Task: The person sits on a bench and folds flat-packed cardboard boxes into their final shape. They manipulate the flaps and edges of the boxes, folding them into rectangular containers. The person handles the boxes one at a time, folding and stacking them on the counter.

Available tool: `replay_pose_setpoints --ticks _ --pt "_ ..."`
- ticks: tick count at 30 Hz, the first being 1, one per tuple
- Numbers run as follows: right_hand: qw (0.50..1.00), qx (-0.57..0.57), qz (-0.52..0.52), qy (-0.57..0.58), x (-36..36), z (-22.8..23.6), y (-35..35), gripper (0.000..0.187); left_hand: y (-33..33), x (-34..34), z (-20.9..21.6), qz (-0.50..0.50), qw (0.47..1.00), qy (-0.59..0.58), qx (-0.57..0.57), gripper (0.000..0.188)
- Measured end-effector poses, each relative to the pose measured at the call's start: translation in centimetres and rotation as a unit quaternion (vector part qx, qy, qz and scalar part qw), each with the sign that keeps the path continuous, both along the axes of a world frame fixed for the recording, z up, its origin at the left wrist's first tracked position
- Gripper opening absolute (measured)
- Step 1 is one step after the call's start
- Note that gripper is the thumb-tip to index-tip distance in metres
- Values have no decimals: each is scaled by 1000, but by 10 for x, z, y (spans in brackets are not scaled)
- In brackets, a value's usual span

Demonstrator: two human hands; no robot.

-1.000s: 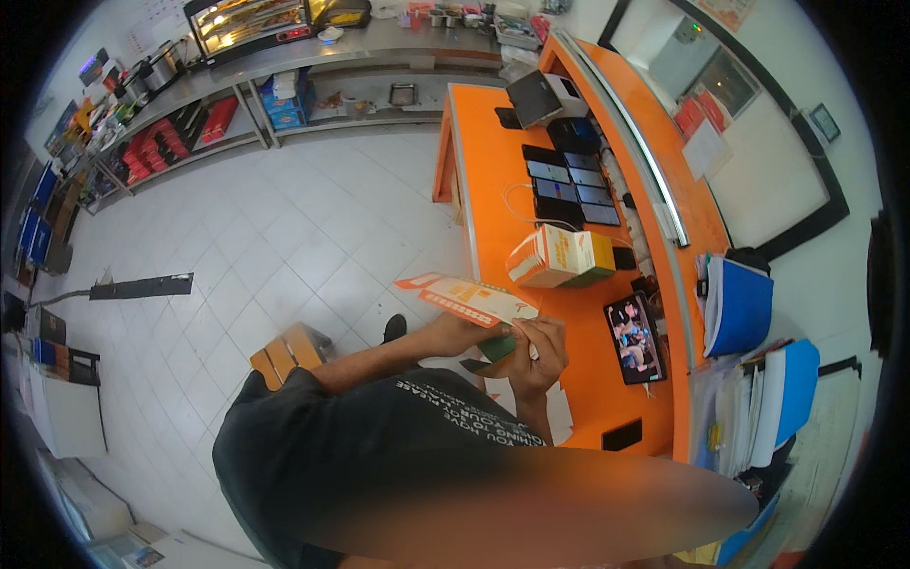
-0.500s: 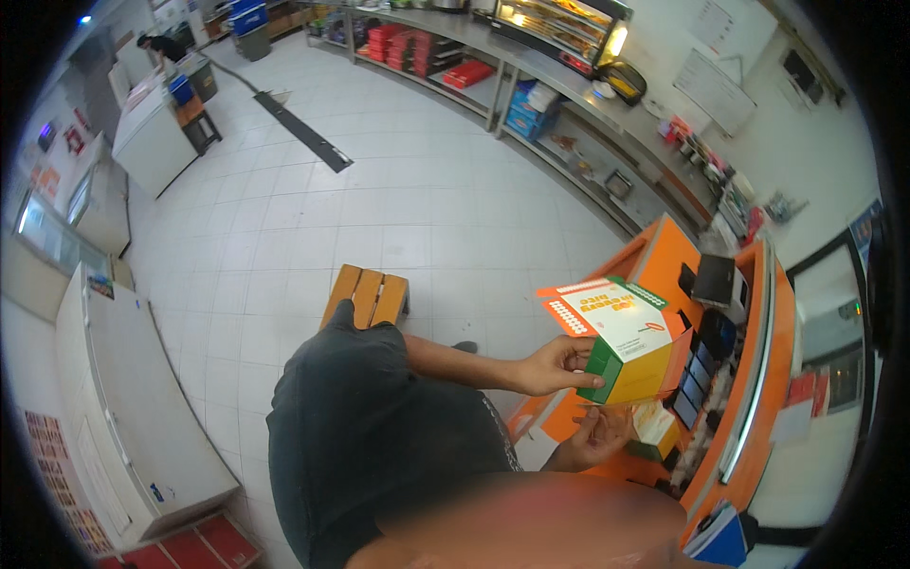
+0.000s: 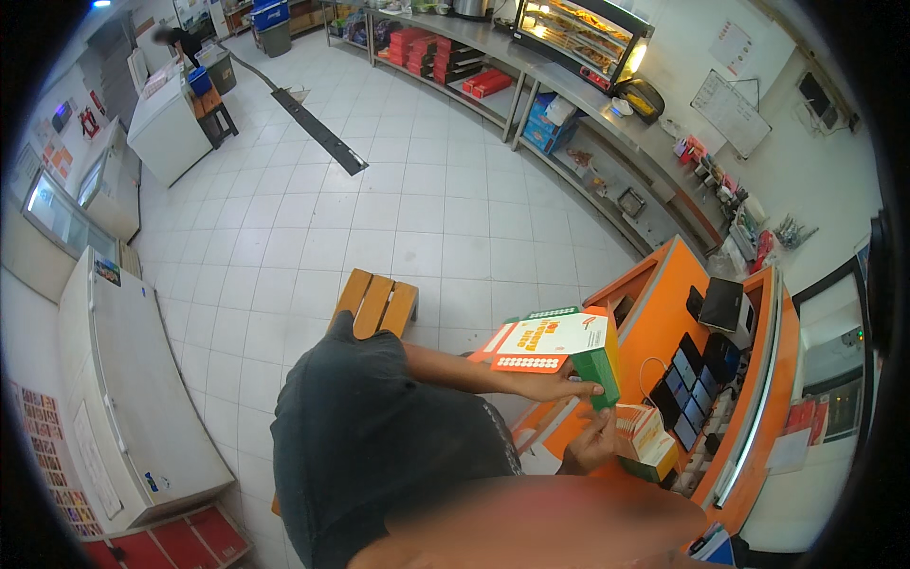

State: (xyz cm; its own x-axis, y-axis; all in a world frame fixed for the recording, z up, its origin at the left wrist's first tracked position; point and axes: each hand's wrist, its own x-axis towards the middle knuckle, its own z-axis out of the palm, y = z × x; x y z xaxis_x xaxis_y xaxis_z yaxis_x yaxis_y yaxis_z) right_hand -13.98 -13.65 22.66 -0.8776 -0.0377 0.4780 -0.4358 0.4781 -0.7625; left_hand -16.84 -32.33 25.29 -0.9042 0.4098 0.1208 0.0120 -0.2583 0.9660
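Note:
An opened cardboard food carton [image 3: 559, 339], with a white printed top, orange edging and green and yellow sides, is held up beside the orange counter. My left hand [image 3: 557, 385] grips it from below, the thumb along its green side. Just under that, my right hand [image 3: 590, 446] pinches the lower green corner with fingertips drawn together. A second carton [image 3: 652, 438], white, yellow and green, rests on the counter close to my right hand. The fingers of my left hand are partly hidden by the carton.
Several phones or tablets [image 3: 684, 391] lie on the orange counter [image 3: 654, 270], near a black-topped device [image 3: 725, 303]. A wooden stool [image 3: 373, 305] stands at my left. Steel shelving [image 3: 498, 59] carries a lit food warmer [image 3: 578, 45]. A white freezer [image 3: 156, 398] and a far-off person [image 3: 182, 43] are leftward.
The carton has turned, its white panel and flaps swinging leftward. My right hand has come up from below to the carton's lower corner. The whole view has shifted slightly.

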Motion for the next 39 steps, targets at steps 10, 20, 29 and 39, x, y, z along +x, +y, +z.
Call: replay_pose_setpoints --ticks 10,20,29,39 --pt "997 63 -23 -29 26 15 -7 31 -10 -7 -13 -124 984 -116 62 53" --pt "979 110 -101 142 47 12 -4 31 21 -1 -55 -141 987 -76 22 37" --pt "964 -226 -138 14 97 23 27 11 48 4 -45 -210 944 167 -191 39" --pt "942 -250 -210 -75 114 30 37 15 94 6 -39 -232 967 78 -73 21"
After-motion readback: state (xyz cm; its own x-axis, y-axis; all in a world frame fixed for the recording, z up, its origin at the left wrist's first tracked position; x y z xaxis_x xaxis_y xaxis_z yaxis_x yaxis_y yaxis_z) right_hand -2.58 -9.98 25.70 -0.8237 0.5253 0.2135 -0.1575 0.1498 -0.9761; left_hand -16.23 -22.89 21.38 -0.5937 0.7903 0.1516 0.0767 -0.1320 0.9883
